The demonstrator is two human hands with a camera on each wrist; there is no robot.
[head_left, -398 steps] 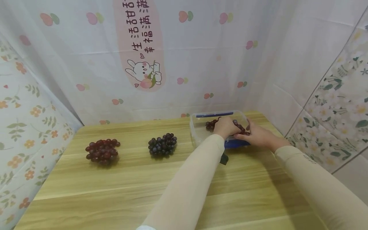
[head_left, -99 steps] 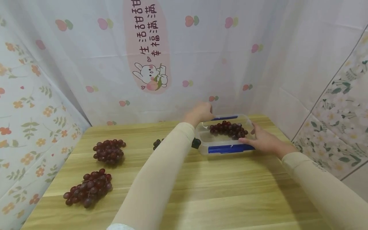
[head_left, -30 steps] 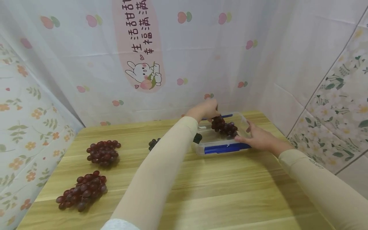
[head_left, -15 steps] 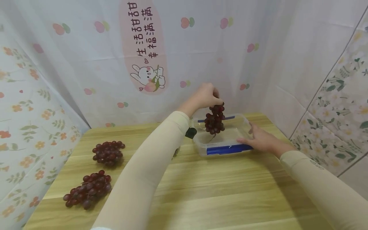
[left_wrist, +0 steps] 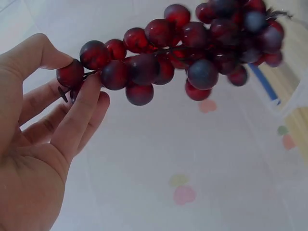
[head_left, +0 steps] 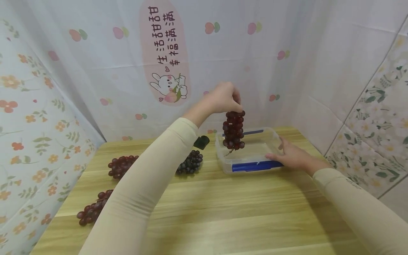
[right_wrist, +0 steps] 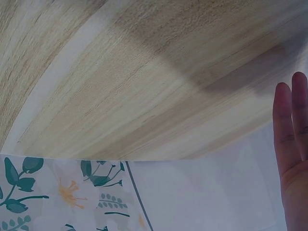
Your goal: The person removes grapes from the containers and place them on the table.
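My left hand [head_left: 224,99] pinches the top end of a bunch of dark red grapes [head_left: 233,131], which hangs over the left part of a clear plastic food container [head_left: 236,161] with blue clips. In the left wrist view, thumb and fingers [left_wrist: 79,113] hold the bunch at its stem end, and the grapes stretch away to the right. My right hand [head_left: 291,154] holds the container's right end, thumb at the front rim and fingers along the side wall. No grapes show inside the container. Only some straight fingers [right_wrist: 291,125] of the right hand show in the right wrist view.
On the wooden table [head_left: 223,212] lie a dark purple bunch of grapes [head_left: 191,163] left of the container and two red bunches, one behind [head_left: 121,166] and one in front [head_left: 92,212], partly behind the left sleeve. Patterned curtains [head_left: 255,63] enclose the table.
Earlier a second red bunch came to lie at the front left. Since then my left hand has lifted the last red bunch up out of the container and slightly left. The right hand stays at the container.
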